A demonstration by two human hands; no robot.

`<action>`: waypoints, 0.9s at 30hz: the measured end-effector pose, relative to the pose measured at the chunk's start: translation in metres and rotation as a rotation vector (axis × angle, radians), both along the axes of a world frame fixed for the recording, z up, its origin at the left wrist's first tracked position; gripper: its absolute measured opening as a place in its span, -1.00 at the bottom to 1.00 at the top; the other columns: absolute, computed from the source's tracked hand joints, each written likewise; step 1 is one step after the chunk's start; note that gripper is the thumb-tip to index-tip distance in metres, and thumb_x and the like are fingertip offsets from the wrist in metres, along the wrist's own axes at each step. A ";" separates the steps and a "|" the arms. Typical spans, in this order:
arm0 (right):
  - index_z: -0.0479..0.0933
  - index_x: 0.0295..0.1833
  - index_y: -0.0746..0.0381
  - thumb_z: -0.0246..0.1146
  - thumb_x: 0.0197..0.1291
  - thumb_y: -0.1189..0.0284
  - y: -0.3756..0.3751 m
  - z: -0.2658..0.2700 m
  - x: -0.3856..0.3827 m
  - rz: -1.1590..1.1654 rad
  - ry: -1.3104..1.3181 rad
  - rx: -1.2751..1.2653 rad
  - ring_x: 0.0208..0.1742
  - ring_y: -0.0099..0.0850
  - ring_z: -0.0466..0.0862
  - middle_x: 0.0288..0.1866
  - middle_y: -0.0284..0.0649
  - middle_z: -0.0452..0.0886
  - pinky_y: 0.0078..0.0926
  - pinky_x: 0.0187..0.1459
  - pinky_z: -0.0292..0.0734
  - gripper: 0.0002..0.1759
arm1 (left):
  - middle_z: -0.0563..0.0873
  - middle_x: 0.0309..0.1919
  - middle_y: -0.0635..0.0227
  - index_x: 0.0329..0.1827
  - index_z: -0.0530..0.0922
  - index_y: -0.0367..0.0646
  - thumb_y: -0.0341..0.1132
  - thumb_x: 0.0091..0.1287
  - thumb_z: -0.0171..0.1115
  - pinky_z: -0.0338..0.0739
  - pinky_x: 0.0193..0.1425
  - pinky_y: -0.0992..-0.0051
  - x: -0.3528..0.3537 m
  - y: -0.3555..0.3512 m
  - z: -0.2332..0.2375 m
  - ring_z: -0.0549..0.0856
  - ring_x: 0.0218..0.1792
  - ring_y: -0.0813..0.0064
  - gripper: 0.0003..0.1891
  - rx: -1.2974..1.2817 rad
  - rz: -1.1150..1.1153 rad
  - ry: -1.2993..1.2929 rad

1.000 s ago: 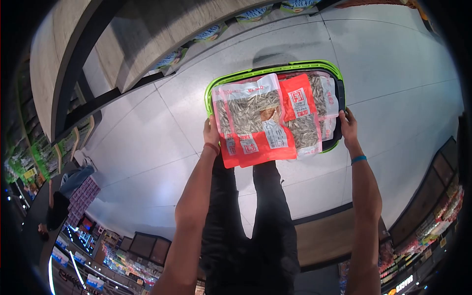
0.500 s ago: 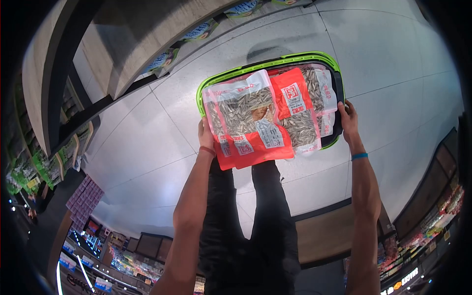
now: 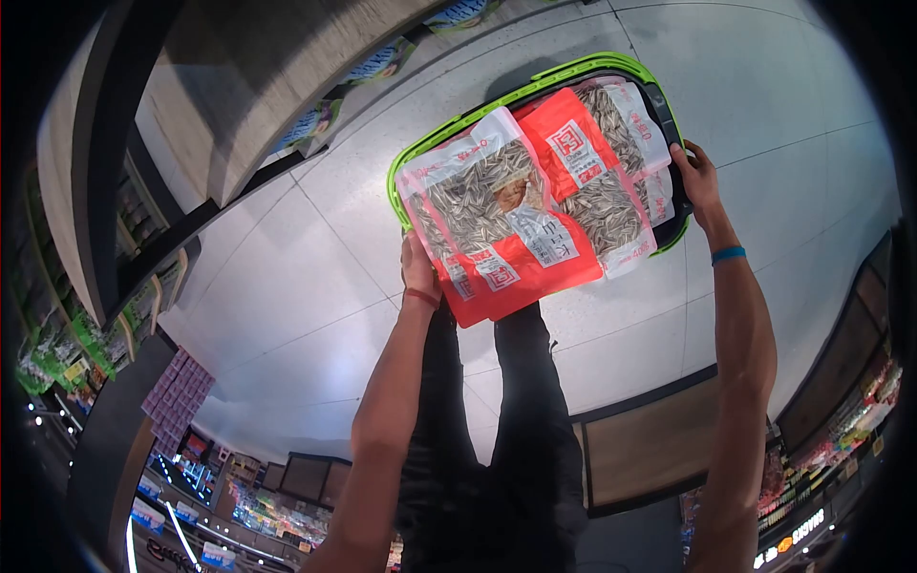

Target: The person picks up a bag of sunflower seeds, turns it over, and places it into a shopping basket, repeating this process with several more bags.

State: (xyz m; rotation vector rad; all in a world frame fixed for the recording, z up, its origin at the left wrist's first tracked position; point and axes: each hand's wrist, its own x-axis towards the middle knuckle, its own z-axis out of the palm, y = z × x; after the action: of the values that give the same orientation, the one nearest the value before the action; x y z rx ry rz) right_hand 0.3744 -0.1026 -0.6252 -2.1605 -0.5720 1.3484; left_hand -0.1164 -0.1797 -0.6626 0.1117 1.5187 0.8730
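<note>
A shopping basket (image 3: 430,139) with a bright green handle folded along its rim is held up between my two hands. Bags of sunflower seeds (image 3: 482,205), clear with red panels and white labels, fill it to the top, and some overhang the near side. My left hand (image 3: 418,267) is closed around the basket's left end, beside the front bag; its fingertips are partly hidden. Gripping the dark right rim, my right hand (image 3: 696,177) has its thumb on top and fingers curled over the edge. The basket tilts, its right end farther from me.
Wooden shelving (image 3: 234,95) with blue-and-green packets (image 3: 382,62) stands at the upper left. Green-bagged goods (image 3: 81,339) line the left side. Stacked pink-purple boxes (image 3: 179,399) are at the lower left. Pale tiles (image 3: 764,105) cover the floor, and a brown-panelled unit (image 3: 650,444) lies behind.
The basket has turned counterclockwise, its right end swinging up and away, and shifted slightly right. Both hands have moved along with it, keeping their hold.
</note>
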 end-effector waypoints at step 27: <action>0.45 0.10 0.39 0.23 0.27 0.22 -0.043 0.121 -0.227 0.268 -0.547 0.386 0.02 -0.04 0.57 -0.03 0.07 0.58 -0.19 0.04 0.45 -0.53 | 0.66 -0.20 0.00 0.03 0.49 -0.20 -0.30 0.37 0.03 0.53 -0.06 0.16 -0.048 -0.008 0.066 0.65 -0.15 0.00 -0.74 0.165 -0.907 0.843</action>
State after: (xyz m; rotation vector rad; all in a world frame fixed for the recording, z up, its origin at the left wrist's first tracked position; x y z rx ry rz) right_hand 0.1471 -0.1457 -0.5046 -2.1601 -1.2562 0.6644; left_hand -0.1645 -0.1881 -0.5970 1.3131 1.8637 0.1790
